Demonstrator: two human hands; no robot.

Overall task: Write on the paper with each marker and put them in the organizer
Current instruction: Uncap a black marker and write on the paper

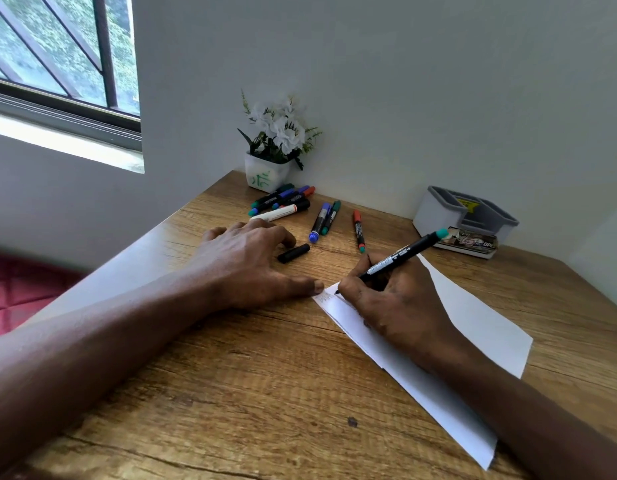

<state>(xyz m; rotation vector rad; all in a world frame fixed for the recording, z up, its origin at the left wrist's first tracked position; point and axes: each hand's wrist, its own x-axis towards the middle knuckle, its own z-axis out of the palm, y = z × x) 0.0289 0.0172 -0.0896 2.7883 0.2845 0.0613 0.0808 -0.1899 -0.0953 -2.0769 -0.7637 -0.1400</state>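
Note:
My right hand (393,299) grips a black marker with a teal end (400,258), its tip touching the far corner of the white paper (480,323). Faint writing shows near the tip. My left hand (251,261) lies flat on the wooden table, its thumb pressing the paper's corner. A black cap (293,253) lies just beyond its fingers. Farther back rest a blue marker (319,222), a green marker (331,217), a red marker (358,230) and a pile of several markers (283,202). The grey organizer (464,216) stands at the back right.
A white pot of artificial flowers (269,168) stands in the table's back corner by the wall. A flat printed box (473,242) lies in front of the organizer. A window (57,64) is at upper left, and a red cushion (19,292) lies below the table's left edge.

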